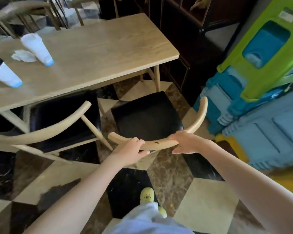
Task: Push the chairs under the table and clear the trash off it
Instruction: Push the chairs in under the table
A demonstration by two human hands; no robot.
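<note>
Left hand (131,150) and right hand (184,143) both grip the curved top rail of the chair (147,115), which stands just off the table (108,48) corner. It's stiff wood, likely light enough to slide from there. I count two chairs this side, the second chair (64,114) half under, and two cups (37,48) and one crumpled napkin (23,55) on top.

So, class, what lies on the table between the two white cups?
In the head view, a crumpled tissue lies between the farther cup and the nearer cup.
</note>
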